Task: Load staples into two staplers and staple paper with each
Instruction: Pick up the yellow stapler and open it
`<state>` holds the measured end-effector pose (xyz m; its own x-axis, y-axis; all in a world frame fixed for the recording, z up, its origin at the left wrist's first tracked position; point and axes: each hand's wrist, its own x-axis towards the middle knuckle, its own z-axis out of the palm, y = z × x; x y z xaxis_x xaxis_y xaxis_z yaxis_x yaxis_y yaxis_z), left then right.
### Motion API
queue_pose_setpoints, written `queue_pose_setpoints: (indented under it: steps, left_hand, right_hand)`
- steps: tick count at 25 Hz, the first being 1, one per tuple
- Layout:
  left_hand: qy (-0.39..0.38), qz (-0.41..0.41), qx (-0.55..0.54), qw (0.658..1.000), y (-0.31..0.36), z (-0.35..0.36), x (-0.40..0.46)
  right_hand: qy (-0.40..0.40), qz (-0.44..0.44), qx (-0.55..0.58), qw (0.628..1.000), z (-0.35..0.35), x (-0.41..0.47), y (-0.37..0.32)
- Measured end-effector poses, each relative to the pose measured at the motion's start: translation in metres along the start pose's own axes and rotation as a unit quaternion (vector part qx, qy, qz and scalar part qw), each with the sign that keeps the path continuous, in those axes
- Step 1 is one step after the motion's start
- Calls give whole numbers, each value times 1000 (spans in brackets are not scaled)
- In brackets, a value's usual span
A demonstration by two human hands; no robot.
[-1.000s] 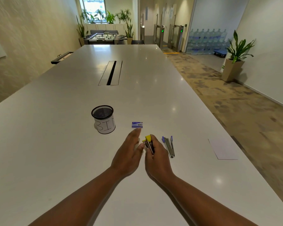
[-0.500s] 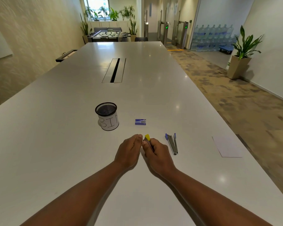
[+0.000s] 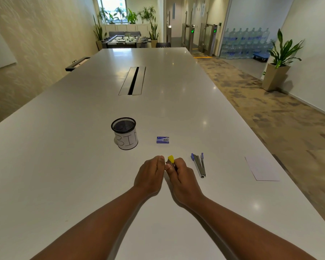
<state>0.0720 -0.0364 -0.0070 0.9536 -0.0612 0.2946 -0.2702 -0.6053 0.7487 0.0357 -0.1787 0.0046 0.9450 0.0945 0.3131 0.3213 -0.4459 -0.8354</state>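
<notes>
1. The right hand (image 3: 182, 175) is curled round the yellow stapler (image 3: 170, 160), low in the middle of the frame, just above the table (image 3: 64, 166). Only its yellow tip and a strip of metal show past the fingers.
2. The left hand (image 3: 150, 173) has its fingers bent, fingertips meeting the metal part of that stapler. Whether it pinches the stapler or a strip of staples, I cannot tell.
3. The yellow stapler's long axis runs up the frame with a slight lean to the left, yellow end farthest from the person.
4. The blue stapler (image 3: 199, 164) lies on the table just right of the right hand, untouched. It is splayed open in a narrow V: the two blue-tipped ends point up the frame, the hinge end towards the lower right.
5. The staple box (image 3: 162, 140) sits flat just above the hands; the paper (image 3: 261, 169) lies well apart at the right edge of the table.
6. The mesh cup (image 3: 124, 133) marked "BIN" stands upright to the left of the box.
7. Handling, as I judge it: both staplers are small, light and stiff, best held along the sides of the body so the top arm swings free.
8. Staple strips are brittle and likely to crumble if squeezed; pinch them gently by the long sides.
9. The paper is thin and limp, and would slide on the glossy table.
</notes>
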Motion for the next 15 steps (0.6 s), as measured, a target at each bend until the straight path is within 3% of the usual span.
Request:
queue_pose_setpoints:
  steps: [7,10,15]
  left_hand:
    - [14,12,37,999,-2,1,-2]
    - [8,-27,-42,999,3,-1,0]
    - [-3,-85,-202,976,1,-7,9]
  right_hand:
    - [50,21,61,997,-1,-1,-5]
    - [50,17,85,995,0,-2,-5]
    - [26,16,17,999,-2,-5,-4]
